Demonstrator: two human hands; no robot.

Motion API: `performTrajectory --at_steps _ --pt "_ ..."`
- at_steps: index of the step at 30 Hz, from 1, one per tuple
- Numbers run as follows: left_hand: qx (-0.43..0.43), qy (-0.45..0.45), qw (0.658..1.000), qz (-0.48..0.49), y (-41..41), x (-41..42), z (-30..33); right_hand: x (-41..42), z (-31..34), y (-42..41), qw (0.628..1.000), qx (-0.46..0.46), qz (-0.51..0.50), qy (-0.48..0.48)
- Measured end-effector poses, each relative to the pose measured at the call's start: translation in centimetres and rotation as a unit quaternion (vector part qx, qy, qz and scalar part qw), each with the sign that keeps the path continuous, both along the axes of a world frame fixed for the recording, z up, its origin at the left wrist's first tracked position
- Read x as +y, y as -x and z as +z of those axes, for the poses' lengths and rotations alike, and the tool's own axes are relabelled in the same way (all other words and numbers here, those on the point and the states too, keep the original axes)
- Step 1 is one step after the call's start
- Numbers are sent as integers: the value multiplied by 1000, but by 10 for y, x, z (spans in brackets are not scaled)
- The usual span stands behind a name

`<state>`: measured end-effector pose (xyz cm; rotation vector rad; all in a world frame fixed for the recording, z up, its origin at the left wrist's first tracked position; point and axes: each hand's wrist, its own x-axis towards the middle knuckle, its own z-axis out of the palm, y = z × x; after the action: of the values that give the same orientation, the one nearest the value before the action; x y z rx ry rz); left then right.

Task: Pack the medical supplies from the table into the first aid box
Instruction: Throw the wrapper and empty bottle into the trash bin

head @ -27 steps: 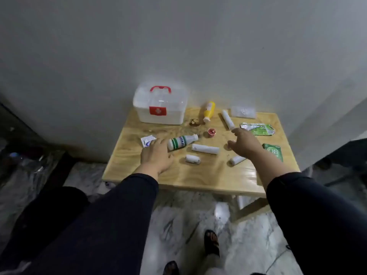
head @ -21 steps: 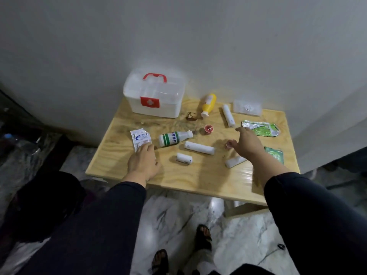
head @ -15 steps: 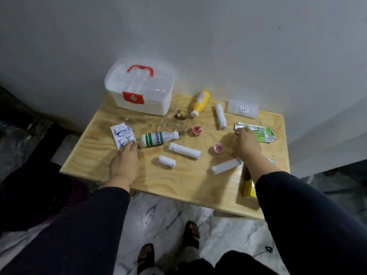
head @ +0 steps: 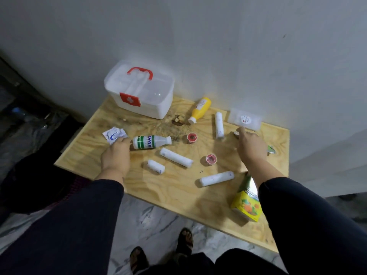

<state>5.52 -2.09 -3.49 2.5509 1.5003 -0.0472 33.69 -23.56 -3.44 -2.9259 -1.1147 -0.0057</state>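
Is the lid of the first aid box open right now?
No, the first aid box sits closed, its red handle lying on the lid.

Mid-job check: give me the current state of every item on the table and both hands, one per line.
first aid box: lid shut, upright.
yellow bottle: lying down, capped.
green-striped bottle: lying down, capped.
four white rolls: lying loose on the table.
two red cups: upright.
white sachet: flat, under left fingertips.
yellow carton: at front edge.
left hand: palm down, holding nothing.
right hand: reaching, grip unclear.
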Motion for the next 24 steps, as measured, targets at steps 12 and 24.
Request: performTrajectory --at_steps 12,24 --pt "-343 -31 936 65 13 40 94 116 112 44 930 39 102 -350" --pt "-385 -112 901 165 172 104 132 269 142 246 845 308 266 -347"
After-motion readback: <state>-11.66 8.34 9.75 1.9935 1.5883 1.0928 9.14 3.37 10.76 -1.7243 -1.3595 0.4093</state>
